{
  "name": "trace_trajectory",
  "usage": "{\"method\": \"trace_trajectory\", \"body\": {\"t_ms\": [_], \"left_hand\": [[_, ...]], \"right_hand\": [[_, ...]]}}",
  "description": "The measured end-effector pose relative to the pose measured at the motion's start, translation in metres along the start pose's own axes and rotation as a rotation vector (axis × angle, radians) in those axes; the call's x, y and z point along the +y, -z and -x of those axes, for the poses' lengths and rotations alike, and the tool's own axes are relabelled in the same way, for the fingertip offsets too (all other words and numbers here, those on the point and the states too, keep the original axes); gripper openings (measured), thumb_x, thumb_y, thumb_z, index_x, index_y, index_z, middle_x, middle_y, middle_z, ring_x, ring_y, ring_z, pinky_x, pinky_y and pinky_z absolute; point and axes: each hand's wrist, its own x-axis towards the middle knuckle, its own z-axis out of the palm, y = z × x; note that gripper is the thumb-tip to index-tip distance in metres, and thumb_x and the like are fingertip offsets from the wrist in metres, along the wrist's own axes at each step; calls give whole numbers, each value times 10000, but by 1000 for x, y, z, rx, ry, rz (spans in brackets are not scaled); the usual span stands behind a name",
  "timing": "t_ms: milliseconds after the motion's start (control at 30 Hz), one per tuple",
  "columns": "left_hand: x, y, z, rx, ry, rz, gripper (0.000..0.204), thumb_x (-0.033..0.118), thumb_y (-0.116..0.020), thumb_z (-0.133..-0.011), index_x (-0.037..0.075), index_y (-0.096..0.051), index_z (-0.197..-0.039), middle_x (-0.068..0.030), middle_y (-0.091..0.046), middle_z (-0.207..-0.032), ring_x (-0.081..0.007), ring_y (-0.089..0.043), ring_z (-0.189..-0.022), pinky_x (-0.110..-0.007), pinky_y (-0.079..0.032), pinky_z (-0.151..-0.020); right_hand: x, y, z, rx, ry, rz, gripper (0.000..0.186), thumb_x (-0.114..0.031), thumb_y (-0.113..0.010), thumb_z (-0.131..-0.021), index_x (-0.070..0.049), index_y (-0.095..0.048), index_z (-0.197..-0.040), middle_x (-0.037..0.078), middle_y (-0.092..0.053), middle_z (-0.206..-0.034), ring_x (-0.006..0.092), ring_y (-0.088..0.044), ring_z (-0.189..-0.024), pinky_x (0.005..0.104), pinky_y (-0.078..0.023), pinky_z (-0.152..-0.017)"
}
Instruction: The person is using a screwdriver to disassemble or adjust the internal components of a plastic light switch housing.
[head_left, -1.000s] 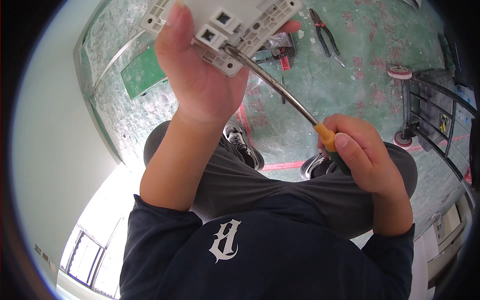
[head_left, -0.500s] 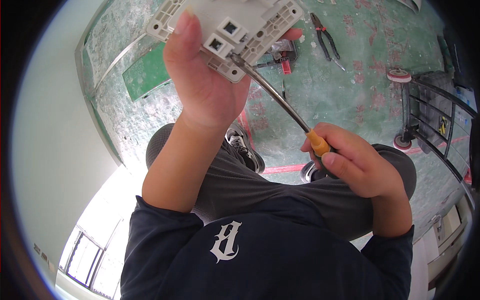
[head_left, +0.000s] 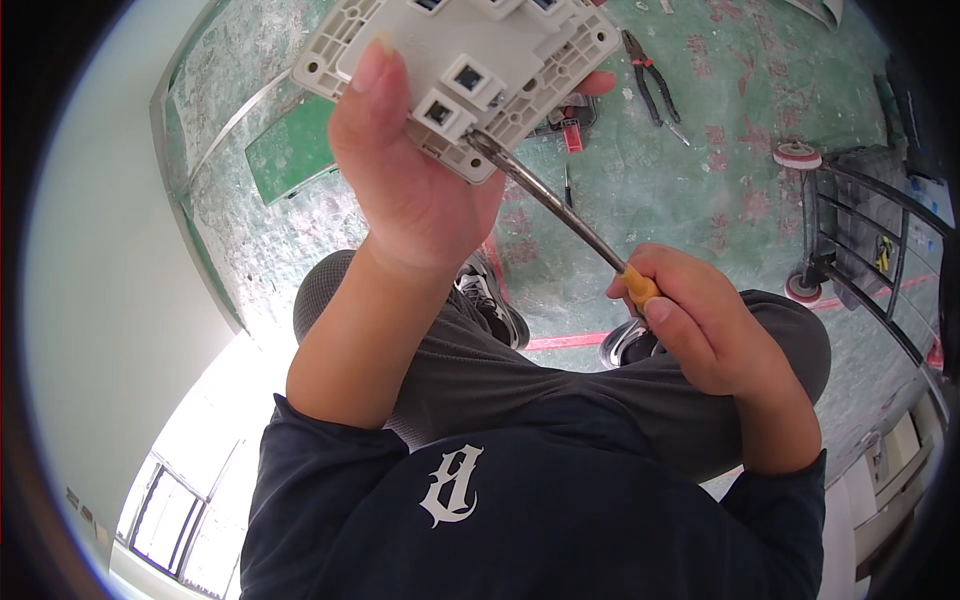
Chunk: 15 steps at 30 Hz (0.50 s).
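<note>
My left hand [head_left: 415, 195] grips a white plastic wall socket or switch panel [head_left: 425, 55], its back turned up, with the thumb over the near left edge and fingers behind. Square terminal openings show on the raised back, and a grid of ribs and holes runs along its border. In my right hand [head_left: 705, 325] is a screwdriver [head_left: 560, 205] with a yellow handle end and a long metal shaft. The screwdriver's tip meets the panel beside the nearer terminal block; how it sits there is too small to tell. The panel's far edge runs out of view.
On the worn green floor lie pliers [head_left: 650, 80] with dark handles, a small tool [head_left: 568, 185] and a partly hidden tray [head_left: 585, 115]. A green board [head_left: 290, 150] is at left. A black metal frame on wheels [head_left: 850, 215] stands at right.
The panel has shifted slightly toward me and to the right, showing more openings at its far side. The screwdriver's tip has moved along with it.
</note>
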Motion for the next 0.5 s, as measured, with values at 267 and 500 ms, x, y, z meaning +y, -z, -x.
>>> {"method": "trace_trajectory", "body": {"t_ms": [267,500], "left_hand": [[-1,0,1,-68,-2,88,964,646,-539,-744,101,-205,-1466,-280,-389,-1352,-431,-436,-1249,-590,-523,-841],[-6,-1,1,-17,-17,-26,980,608,-569,-736,168,-126,-1492,-296,-377,-1356,-457,-415,-1258,-622,-507,-846]], "right_hand": [[11,-10,-1,283,129,289,260,-125,-690,-809,-34,-485,-942,127,-531,-799,303,-537,-639,355,-437,-574],[6,-2,-1,172,-45,261,316,-165,-682,-815,-41,-474,-1017,105,-540,-724,261,-544,-574,331,-430,-540]]}}
